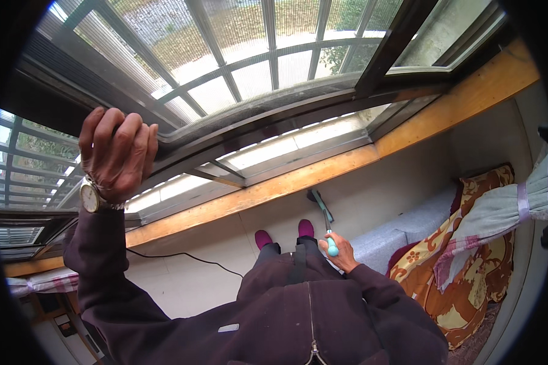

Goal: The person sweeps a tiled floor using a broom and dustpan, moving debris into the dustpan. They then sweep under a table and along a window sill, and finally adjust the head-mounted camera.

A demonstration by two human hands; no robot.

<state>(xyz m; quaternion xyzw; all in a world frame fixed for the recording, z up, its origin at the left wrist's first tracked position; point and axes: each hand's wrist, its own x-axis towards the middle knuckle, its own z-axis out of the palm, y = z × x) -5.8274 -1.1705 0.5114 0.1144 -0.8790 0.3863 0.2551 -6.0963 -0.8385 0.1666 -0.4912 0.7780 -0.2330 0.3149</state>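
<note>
My left hand [118,155], with a wristwatch [90,195] on its wrist, is raised to the dark metal window frame [182,148]. Its fingers curl over the frame's corner, beside the insect screen [255,64]. Low on the other side, my right hand [342,253] is closed around the turquoise grip of a squeegee-like cleaning tool [332,246]. A thin shaft runs from that grip to a narrow turquoise head with a dark end, pointing away from me. Whether the head touches the floor or wall cannot be told.
A wooden sill [265,185] runs below the window. Metal bars [271,45] stand outside the screen. To the right are a grey padded seat [392,242], a patterned orange cloth [466,301] and a tied curtain [493,214]. A black cable [187,254] crosses the pale floor [201,283].
</note>
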